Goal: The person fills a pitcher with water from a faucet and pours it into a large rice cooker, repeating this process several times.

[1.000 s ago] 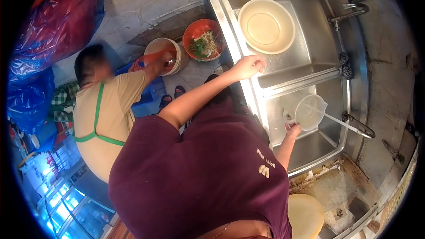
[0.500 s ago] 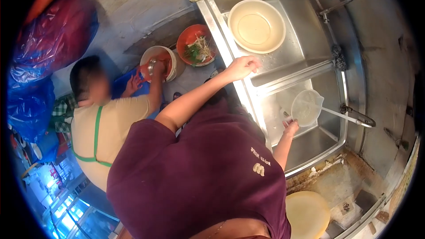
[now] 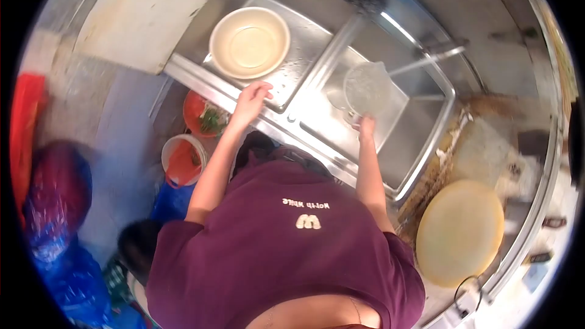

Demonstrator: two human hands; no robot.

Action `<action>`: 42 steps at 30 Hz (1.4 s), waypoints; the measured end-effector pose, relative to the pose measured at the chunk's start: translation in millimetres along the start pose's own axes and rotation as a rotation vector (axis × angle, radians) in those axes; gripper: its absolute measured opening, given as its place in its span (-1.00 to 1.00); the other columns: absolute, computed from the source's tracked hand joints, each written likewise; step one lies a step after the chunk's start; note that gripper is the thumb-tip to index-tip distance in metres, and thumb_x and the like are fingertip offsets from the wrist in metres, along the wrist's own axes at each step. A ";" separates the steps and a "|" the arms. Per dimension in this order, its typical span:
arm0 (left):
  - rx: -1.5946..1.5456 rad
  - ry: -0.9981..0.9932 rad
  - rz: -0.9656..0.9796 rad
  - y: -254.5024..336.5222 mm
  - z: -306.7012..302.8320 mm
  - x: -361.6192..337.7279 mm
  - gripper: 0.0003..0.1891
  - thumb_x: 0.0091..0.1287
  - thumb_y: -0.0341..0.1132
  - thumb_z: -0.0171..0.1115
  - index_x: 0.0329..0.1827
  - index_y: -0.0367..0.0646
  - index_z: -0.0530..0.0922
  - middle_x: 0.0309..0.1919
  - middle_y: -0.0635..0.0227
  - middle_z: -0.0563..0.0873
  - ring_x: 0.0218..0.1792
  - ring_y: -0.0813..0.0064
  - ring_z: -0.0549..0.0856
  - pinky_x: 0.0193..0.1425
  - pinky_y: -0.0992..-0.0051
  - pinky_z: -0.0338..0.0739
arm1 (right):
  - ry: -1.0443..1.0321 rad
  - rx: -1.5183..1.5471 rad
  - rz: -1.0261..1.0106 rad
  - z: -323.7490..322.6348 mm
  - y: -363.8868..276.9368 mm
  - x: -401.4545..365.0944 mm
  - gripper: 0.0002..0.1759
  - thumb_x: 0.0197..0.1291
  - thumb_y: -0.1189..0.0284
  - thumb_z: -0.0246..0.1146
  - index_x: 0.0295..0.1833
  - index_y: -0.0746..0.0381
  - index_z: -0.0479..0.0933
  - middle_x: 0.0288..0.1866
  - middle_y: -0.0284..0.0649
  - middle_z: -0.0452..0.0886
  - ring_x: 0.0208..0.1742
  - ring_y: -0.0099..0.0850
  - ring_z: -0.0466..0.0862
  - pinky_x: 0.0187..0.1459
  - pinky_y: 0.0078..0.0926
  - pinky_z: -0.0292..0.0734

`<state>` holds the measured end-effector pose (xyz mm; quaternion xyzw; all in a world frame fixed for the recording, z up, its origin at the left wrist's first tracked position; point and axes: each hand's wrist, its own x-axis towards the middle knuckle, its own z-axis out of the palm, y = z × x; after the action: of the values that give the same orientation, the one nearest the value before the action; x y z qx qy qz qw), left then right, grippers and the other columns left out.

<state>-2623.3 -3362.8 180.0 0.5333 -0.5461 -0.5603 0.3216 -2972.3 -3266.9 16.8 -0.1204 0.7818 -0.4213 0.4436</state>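
My right hand (image 3: 365, 125) grips the handle side of a translucent plastic jug (image 3: 367, 88), held over the right sink basin (image 3: 420, 137). A pale line, water or a hose, runs to the jug from the tap (image 3: 451, 52); blur hides which. My left hand (image 3: 250, 103) is over the front rim of the left sink basin (image 3: 298, 33), its fingers curled in with nothing visible in them. Just beyond it, a cream plastic bowl (image 3: 250, 45) sits in that basin, apart from the hand.
Left of the sink, on the floor, are a red bowl (image 3: 198, 113) with greens and a white bucket (image 3: 198, 173) with something red inside. A co-worker's dark-haired head (image 3: 137, 247) is low at left. A round yellowish lid or board (image 3: 460, 234) lies at right.
The view has turned, swinging the sink toward the left and the co-worker mostly out of sight. My right hand still holds the jug by the tap; my left hand remains near the sink rim.
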 end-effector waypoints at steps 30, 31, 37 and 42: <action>0.027 -0.102 -0.163 30.4 24.5 6.4 -0.80 0.20 -0.31 -0.11 -0.25 -0.16 0.46 -0.48 0.44 0.55 -0.41 0.72 0.47 -0.36 0.69 0.34 | 0.055 0.058 -0.094 2.3 -0.3 -5.9 -0.62 0.05 0.33 -0.14 -0.15 0.44 0.27 -0.46 -0.03 0.49 -0.54 -0.35 0.54 -0.64 -0.49 0.48; 0.030 -0.104 -0.164 30.8 24.2 6.1 -0.80 0.20 -0.31 -0.11 -0.25 -0.16 0.46 -0.48 0.44 0.55 -0.41 0.71 0.47 -0.36 0.69 0.34 | 0.056 0.054 -0.101 2.4 0.2 -6.1 -0.62 0.05 0.33 -0.14 -0.15 0.44 0.27 -0.47 -0.03 0.49 -0.54 -0.35 0.54 -0.64 -0.50 0.48; 0.024 -0.118 -0.151 34.8 25.9 4.5 -0.80 0.21 -0.31 -0.11 -0.25 -0.16 0.47 -0.48 0.44 0.55 -0.41 0.71 0.48 -0.38 0.69 0.33 | 0.054 0.052 -0.100 3.0 -8.7 -14.8 -0.62 0.07 0.33 -0.14 -0.11 0.44 0.24 -0.45 -0.02 0.48 -0.54 -0.34 0.54 -0.65 -0.50 0.47; 0.022 -0.116 -0.149 38.7 27.2 2.4 -0.81 0.21 -0.30 -0.10 -0.25 -0.16 0.47 -0.49 0.44 0.55 -0.41 0.71 0.48 -0.39 0.70 0.33 | 0.047 0.052 -0.085 2.3 -4.4 -10.5 -0.61 0.07 0.32 -0.12 -0.11 0.42 0.22 -0.43 -0.02 0.47 -0.53 -0.33 0.54 -0.64 -0.47 0.48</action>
<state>-2658.2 -3365.4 211.9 0.5426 -0.5288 -0.6065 0.2410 -2965.2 -3265.0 25.7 -0.1320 0.7748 -0.4628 0.4100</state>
